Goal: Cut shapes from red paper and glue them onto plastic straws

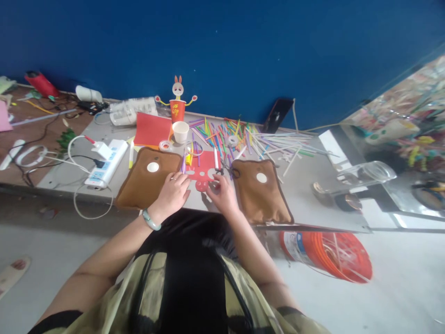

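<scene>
My left hand (176, 191) lies at the front of the table with its fingers stretched out and nothing held. It rests between a brown hot water bag (148, 183) and a red paper sheet (205, 160) with white shapes on it. My right hand (223, 194) has bent fingers, the thumb and fingertips at the edge of a small red paper piece (201, 185) with pale spots. How firmly they pinch it is hard to see. Scissors (233, 171) lie just beyond this hand, beside a second brown hot water bag (263, 192).
A red cup with a paper rabbit (177, 110) stands behind a white paper cup (181, 132). Many coloured sticks (222, 132) spread across the back. A power strip (106, 164) with cables lies left. An orange bucket (327, 255) lies below the table at right.
</scene>
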